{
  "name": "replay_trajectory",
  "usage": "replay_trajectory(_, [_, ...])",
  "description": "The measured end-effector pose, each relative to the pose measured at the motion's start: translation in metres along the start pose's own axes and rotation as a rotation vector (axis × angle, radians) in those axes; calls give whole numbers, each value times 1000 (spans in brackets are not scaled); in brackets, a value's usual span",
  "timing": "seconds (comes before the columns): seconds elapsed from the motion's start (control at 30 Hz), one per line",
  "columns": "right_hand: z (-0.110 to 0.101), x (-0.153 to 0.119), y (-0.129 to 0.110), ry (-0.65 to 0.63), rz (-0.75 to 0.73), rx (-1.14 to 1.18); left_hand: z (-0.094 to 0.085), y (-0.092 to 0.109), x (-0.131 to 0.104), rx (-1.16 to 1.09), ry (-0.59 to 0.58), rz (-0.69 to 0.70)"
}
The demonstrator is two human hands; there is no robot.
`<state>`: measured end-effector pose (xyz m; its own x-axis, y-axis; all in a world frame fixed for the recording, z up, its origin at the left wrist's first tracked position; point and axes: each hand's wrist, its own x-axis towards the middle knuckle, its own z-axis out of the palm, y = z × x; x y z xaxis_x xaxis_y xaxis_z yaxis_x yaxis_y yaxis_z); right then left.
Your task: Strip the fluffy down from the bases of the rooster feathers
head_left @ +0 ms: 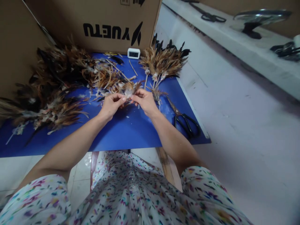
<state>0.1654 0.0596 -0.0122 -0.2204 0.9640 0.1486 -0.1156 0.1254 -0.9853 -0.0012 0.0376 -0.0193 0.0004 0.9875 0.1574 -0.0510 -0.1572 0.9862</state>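
Between my two hands, over the blue tabletop (126,134), is a small brown feather (129,91) with pale fluff at its base. My left hand (112,104) pinches it from the left, thumb against fingers. From the other side my right hand (145,100) pinches the fluffy end, its fingertips almost meeting the left ones. Just beyond the hands lies a loose heap of brown feathers (105,76). A small feather bunch (157,93) lies right of my right hand. Farther right rest scissors (185,120) with black handles.
Feather bunches on sticks (164,61) lie at the back right, beside a small white digital clock (133,53). Large dark feather piles (52,111) cover the left side. A cardboard box (100,15) stands behind. On a ledge (225,34) at right lie more scissors (213,17).
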Motion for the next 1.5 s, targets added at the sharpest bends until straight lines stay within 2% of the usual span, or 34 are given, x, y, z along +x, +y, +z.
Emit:
replay_trajectory(0.63, [2,-1,4,15,-18,-79,-3,-3,1,221,68,56])
replay_trajectory(1.0, [5,-1,6,5,-28,-43,-3,-6,0,224,55,34])
replay_trajectory(1.4, [8,-5,1,-32,52,-10,-4,0,-1,253,43,62])
replay_trajectory(1.5, [4,-4,-2,-1,24,-59,-6,-3,0,263,54,68])
